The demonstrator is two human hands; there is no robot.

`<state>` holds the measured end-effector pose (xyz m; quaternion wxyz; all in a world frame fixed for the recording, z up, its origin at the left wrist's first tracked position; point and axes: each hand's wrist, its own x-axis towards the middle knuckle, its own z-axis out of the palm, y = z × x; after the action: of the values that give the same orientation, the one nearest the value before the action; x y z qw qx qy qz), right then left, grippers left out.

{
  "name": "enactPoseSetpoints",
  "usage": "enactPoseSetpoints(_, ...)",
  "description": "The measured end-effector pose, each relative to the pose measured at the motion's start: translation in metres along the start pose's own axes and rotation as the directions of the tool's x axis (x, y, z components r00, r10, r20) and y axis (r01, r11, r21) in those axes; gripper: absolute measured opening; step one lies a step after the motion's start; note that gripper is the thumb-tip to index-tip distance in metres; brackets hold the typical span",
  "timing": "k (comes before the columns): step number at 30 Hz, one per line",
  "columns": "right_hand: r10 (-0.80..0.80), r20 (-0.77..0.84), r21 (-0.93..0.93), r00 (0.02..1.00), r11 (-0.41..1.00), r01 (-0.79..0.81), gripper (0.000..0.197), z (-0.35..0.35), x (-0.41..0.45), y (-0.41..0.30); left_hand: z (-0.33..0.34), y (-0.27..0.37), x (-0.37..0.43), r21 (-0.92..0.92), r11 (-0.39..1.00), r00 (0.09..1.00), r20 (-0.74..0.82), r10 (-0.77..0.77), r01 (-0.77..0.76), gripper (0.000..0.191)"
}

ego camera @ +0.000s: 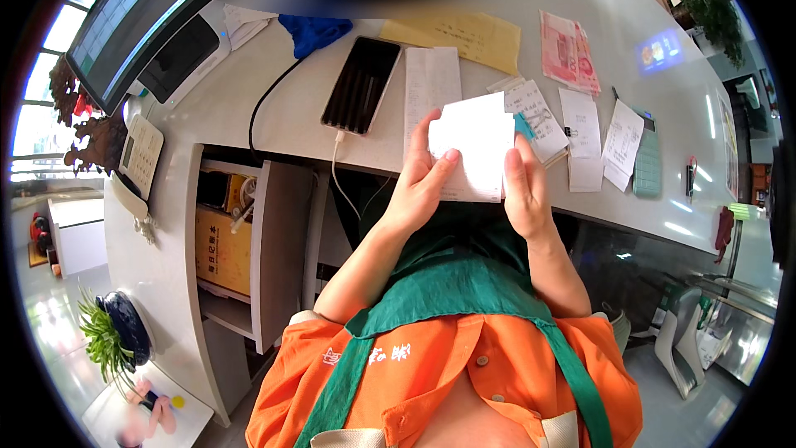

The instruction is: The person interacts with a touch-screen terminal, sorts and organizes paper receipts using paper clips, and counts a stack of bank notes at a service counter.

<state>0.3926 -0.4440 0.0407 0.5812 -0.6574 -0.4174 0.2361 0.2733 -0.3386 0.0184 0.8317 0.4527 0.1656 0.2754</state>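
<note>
My left hand [420, 183] holds the left edge of a stack of white paper slips [472, 143], its thumb lying on the top sheet. At the right edge, my right hand [527, 196] grips the same stack between thumb and fingers. The slips are held above the desk's front edge, and glare hides most of what is on them. Behind them lies a long printed receipt [432, 71]. Just right of the stack rests a pile of handwritten slips [540, 124]. A smartphone [362, 86] with a dark screen lies to the left, a white cable plugged into it.
Further right are red banknotes [567, 53], clipped slips [583, 130], loose receipts [622, 143] and a teal calculator [647, 165]. A yellow paper [460, 40] and blue cloth [314, 31] lie behind. Leftward stand a monitor [140, 18], a telephone [142, 158] and an open-fronted compartment [224, 249].
</note>
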Motion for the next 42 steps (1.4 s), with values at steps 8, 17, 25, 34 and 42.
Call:
enactPoseSetpoints(8,0.145,0.184,0.139,0.972,0.975,-0.172,0.033,-0.013,-0.017,0.004,0.006,-0.018,-0.010,-0.039,0.997,0.993,0.100,-0.057,0.061,0.049)
enactPoseSetpoints(17,0.161,0.029,0.275,0.986,0.947,-0.163,0.031,0.001,-0.026,0.006,0.015,-0.027,-0.014,0.119,0.988,0.991,0.106,0.081,-0.094,0.046)
enactPoseSetpoints(25,0.013,-0.088,-0.040,0.996,0.999,-0.016,0.027,0.025,0.044,0.035,-0.014,0.008,0.040,0.626,0.714,0.931,0.052,0.361,-0.312,0.051)
enactPoseSetpoints(34,0.114,-0.018,-0.661,0.993,0.744,-0.098,0.033,0.032,0.069,0.025,-0.032,-0.011,0.024,0.965,-0.162,0.913,0.248,0.323,-0.205,0.048)
enactPoseSetpoints(42,-0.155,-0.064,-0.679,0.986,0.730,0.071,0.039,0.030,0.075,0.034,-0.027,-0.010,0.024,0.956,-0.177,0.902,0.283,0.325,-0.236,0.046)
